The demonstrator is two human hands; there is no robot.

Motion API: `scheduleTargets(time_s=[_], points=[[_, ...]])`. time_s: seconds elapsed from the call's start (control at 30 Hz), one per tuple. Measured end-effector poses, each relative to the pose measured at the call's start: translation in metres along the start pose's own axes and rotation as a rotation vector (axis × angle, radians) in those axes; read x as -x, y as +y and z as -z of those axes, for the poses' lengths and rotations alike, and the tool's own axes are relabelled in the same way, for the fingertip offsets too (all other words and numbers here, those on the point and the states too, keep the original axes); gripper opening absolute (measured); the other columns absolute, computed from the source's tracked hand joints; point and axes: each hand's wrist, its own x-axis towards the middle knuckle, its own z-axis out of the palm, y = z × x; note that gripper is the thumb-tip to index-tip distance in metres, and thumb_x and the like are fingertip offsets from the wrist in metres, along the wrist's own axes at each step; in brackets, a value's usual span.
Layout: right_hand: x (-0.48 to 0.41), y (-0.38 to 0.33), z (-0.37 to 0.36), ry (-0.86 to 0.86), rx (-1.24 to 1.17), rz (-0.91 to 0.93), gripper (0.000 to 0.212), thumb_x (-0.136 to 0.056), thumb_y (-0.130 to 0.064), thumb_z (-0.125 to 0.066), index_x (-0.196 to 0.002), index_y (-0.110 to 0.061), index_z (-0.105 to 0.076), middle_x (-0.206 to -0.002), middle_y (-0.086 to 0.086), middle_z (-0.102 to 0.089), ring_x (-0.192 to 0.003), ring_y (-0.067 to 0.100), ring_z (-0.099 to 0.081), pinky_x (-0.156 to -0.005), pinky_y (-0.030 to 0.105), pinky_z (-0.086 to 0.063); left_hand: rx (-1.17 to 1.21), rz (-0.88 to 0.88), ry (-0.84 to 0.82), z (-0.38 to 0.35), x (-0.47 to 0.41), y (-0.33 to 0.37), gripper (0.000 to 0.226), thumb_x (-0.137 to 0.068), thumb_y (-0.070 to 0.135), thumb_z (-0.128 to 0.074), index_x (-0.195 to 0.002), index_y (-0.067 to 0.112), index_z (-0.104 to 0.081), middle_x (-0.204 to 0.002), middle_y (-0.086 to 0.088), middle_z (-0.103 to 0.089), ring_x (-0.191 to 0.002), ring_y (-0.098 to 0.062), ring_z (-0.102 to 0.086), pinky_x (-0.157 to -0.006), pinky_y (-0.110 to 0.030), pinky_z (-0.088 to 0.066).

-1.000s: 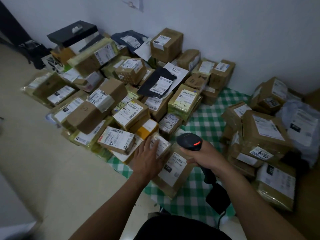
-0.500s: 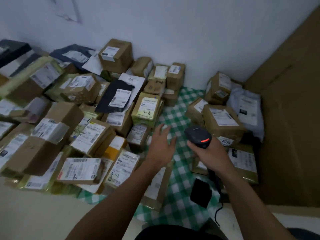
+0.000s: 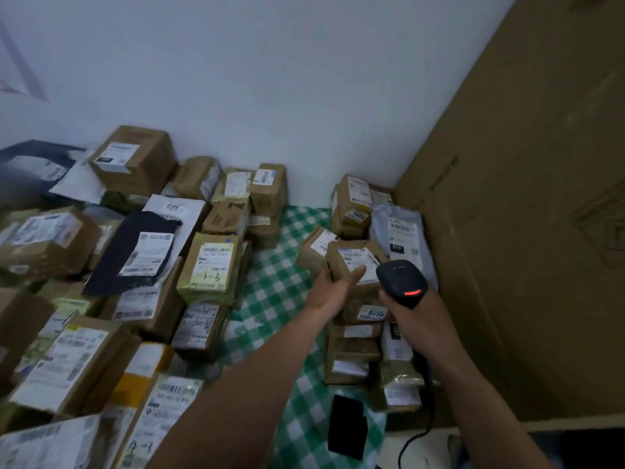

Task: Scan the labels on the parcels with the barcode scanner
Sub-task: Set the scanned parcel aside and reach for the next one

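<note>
Head view: your left hand (image 3: 333,291), grip apart, meets the parcel (image 3: 337,259), seemingly to steady its label (image 3: 359,261); your right hand (image 3: 411,319), grip clamped on the scanner (image 3: 400,280), aims there.

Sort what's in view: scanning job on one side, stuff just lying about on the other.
Job: barcode scanner in the right hand; left hand at the top parcel; parcel labelled 6095; parcel marked 3-3; grey mailer.
Lying about: black flat device; checked cloth; big cardboard sheet.
</note>
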Motion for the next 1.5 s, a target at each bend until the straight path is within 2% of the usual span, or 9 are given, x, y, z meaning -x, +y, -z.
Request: scheduleTargets(time_s=[0.33, 0.43, 0.57, 0.7, 0.87, 1.0, 1.2, 1.3, 1.5], points=[[-0.025, -0.022, -0.008, 0.034, -0.062, 0.054, 0.047, -0.088, -0.030, -0.081, -0.129, -0.030, -0.057, -0.116, -0.009, -0.063, -0.107, 0.011, -0.058, -0.088, 0.028, -0.043, 0.237, 0.105, 0.001, 0.012, -0.013, -0.024, 0.036, -0.093, 0.034, -0.068, -0.128, 0.032, -0.065, -0.120, 0.004, -0.074, -0.107, -0.022, -0.071, -0.099, -0.049, -0.056], [-0.021, -0.024, -0.016, -0.029, -0.092, 0.070, 0.048, -0.090, -0.028, -0.079, -0.133, -0.029, -0.058, -0.114, -0.013, -0.064, -0.098, 0.001, -0.058, -0.077, 0.019, -0.044, 0.394, 0.129, -0.033, 0.015, -0.003, -0.027, 0.024, -0.098, 0.020, -0.064, -0.118, 0.032, -0.066, -0.110, 0.004, -0.076, -0.096, -0.017, -0.074, -0.078, -0.037, -0.061], [-0.012, -0.025, -0.022, -0.023, -0.094, 0.109, 0.045, -0.090, -0.028, -0.079, -0.129, -0.032, -0.057, -0.106, -0.026, -0.061, -0.090, -0.014, -0.053, -0.070, 0.008, -0.039, 0.479, 0.061, 0.003, 0.025, 0.012, -0.029, 0.034, -0.096, 0.017, -0.066, -0.129, 0.026, -0.063, -0.103, 0.007, -0.077, -0.079, -0.006, -0.074, -0.064, -0.026, -0.056], [0.000, -0.028, -0.024, 0.005, -0.137, 0.123, 0.048, -0.089, -0.030, -0.079, -0.132, -0.030, -0.058, -0.114, -0.022, -0.064, -0.097, -0.014, -0.056, -0.077, 0.010, -0.042, 0.470, -0.054, 0.074, 0.036, 0.026, -0.029, 0.060, -0.083, 0.037, -0.083, -0.136, 0.030, -0.057, -0.113, 0.008, -0.075, -0.091, -0.005, -0.075, -0.088, -0.035, -0.060], [0.016, -0.036, -0.032, -0.016, -0.176, 0.159, 0.053, -0.087, -0.028, -0.082, -0.134, -0.032, -0.058, -0.120, -0.019, -0.066, -0.111, -0.004, -0.060, -0.093, 0.024, -0.047, 0.394, -0.233, 0.089, 0.060, 0.040, -0.028, 0.064, -0.082, 0.030, -0.085, -0.136, 0.044, -0.054, -0.127, 0.018, -0.063, -0.097, 0.005, -0.068, -0.064, -0.009, -0.052], [0.022, -0.041, -0.041, -0.075, -0.153, 0.183, 0.049, -0.085, -0.025, -0.083, -0.126, -0.036, -0.058, -0.116, -0.022, -0.066, -0.106, -0.008, -0.060, -0.090, 0.020, -0.049, 0.316, -0.298, 0.071, 0.081, 0.051, -0.031, 0.079, -0.081, 0.022, -0.086, -0.143, 0.045, -0.044, -0.126, 0.018, -0.059, -0.102, 0.005, -0.060, -0.066, -0.012, -0.055], [0.019, -0.053, -0.052, -0.229, 0.016, 0.237, 0.051, -0.086, -0.028, -0.082, -0.131, -0.033, -0.059, -0.118, -0.023, -0.065, -0.107, -0.010, -0.059, -0.089, 0.015, -0.048, 0.256, -0.338, 0.190, 0.094, 0.053, -0.040, 0.100, -0.080, 0.018, -0.087, -0.154, 0.050, -0.027, -0.144, 0.014, -0.052, -0.122, -0.009, -0.058, -0.098, -0.036, -0.056], [0.022, -0.060, -0.055, -0.258, 0.026, 0.271, 0.047, -0.088, -0.029, -0.081, -0.127, -0.042, -0.058, -0.120, -0.024, -0.065, -0.109, -0.009, -0.059, -0.088, 0.016, -0.047, 0.235, -0.363, 0.201, 0.097, 0.042, -0.041, 0.108, -0.082, 0.011, -0.085, -0.159, 0.048, -0.020, -0.141, 0.013, -0.058, -0.113, 0.002, -0.061, -0.090, -0.022, -0.057], [0.029, -0.081, -0.051, -0.398, -0.008, 0.201, 0.028, -0.094, -0.035, -0.074, -0.117, -0.047, -0.064, -0.103, -0.011, -0.076, -0.090, 0.006, -0.072, -0.077, 0.024, -0.054, 0.166, -0.329, 0.289, 0.105, 0.014, -0.055, 0.115, -0.080, 0.017, -0.088, -0.158, 0.053, -0.011, -0.153, 0.001, -0.048, -0.126, -0.014, -0.060, -0.094, -0.033, -0.059]])
